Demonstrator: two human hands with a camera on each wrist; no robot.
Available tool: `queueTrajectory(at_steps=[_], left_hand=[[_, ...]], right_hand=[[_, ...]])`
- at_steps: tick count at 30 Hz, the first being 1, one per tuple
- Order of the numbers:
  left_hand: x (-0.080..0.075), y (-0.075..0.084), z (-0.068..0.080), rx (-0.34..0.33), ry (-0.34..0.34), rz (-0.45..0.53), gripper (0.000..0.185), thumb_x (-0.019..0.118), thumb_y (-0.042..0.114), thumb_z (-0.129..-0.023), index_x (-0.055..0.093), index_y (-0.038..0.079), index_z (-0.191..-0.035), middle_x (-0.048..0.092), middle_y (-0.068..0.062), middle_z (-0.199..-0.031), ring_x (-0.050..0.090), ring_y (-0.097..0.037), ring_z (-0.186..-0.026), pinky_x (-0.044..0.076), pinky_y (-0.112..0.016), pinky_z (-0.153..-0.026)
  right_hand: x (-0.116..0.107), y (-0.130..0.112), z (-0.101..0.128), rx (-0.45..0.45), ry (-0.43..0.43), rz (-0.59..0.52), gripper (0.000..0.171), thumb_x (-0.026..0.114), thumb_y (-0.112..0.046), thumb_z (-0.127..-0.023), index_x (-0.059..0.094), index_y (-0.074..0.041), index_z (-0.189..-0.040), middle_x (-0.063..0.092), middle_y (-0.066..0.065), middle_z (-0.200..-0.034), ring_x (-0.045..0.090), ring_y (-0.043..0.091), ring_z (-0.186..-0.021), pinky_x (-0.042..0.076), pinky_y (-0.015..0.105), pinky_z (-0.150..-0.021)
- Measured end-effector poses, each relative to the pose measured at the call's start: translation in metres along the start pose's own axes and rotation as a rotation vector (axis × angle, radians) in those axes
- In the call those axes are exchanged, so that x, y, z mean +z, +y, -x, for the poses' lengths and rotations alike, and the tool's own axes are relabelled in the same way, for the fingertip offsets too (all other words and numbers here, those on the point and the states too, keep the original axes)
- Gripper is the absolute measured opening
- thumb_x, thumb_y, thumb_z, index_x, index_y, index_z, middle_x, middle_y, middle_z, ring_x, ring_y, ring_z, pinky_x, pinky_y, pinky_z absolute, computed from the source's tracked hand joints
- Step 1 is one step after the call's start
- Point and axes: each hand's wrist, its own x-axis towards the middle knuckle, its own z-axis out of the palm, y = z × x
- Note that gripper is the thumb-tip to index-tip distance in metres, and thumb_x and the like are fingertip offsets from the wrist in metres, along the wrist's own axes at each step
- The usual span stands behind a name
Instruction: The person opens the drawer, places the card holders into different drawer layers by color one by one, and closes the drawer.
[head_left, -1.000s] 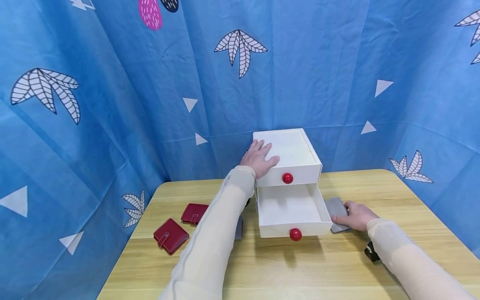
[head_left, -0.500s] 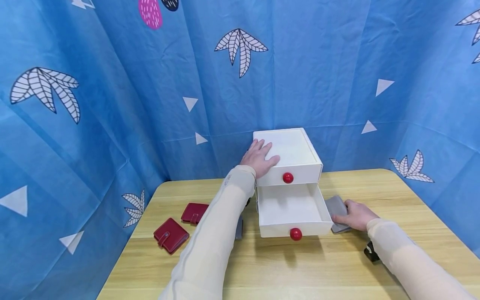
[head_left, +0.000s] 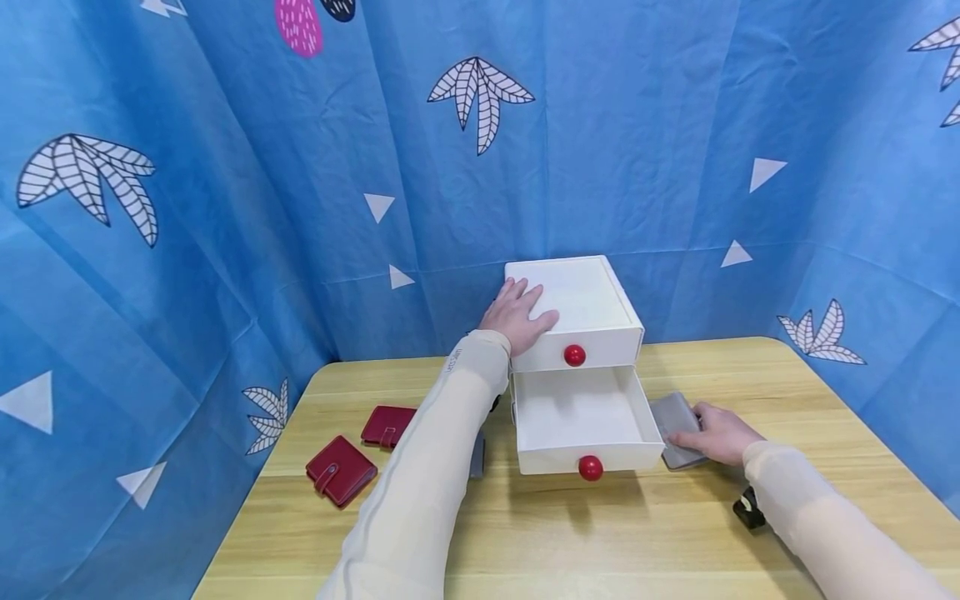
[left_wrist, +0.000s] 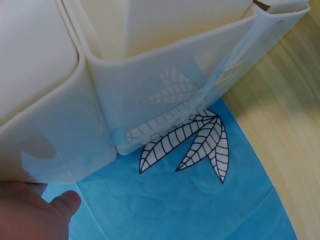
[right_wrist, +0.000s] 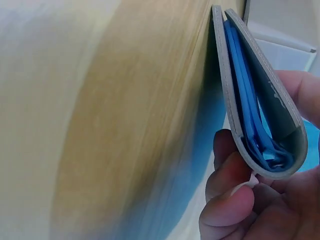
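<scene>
Head view: the left hand (head_left: 519,316) lies flat, fingers spread, on the white drawer box (head_left: 581,293). The right hand (head_left: 716,433) pinches a grey wallet (head_left: 675,417) on the desk (head_left: 600,533), beside the open lower drawer (head_left: 581,417). A shallow pinch could let the wallet slip or catch the drawer's wall.

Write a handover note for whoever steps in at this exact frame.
Left hand: flat on top of the white box, steadying it.
Right hand: fingers pinch the grey wallet on the table, right of the open lower drawer.
Two red wallets lie left of the box.
Done: drawer open, nothing inside.
Left: no wallet stowed yet; drawer not shut.
</scene>
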Motion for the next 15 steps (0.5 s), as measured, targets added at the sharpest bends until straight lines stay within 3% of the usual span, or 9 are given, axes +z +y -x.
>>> queueTrajectory(at_steps=[9,15], left_hand=[[0.0003,0.0003,0.0008,-0.008,0.001,0.01,0.067,0.036,0.059,-0.094,0.03,0.025,-0.152,0.016,-0.001,-0.16,0.003,-0.021,-0.147,0.012,-0.043,-0.117],[0.0001,0.0016,0.0009,-0.019,-0.002,0.002,0.068,0.035,0.06,-0.094,0.029,0.026,-0.152,0.016,0.0,-0.16,0.002,-0.02,-0.147,0.011,-0.043,-0.117]], right_hand=[[-0.0024,0.003,0.0048,0.006,0.001,-0.031,0.062,0.069,-0.038,-0.086,0.049,0.014,-0.115,0.064,0.013,-0.091,0.06,0.024,-0.08,0.049,0.038,-0.069],[-0.0018,0.0043,0.0054,-0.023,0.007,-0.054,0.079,0.069,-0.036,-0.087,0.031,0.011,-0.138,0.065,0.012,-0.091,0.061,0.022,-0.081,0.047,0.037,-0.07]])
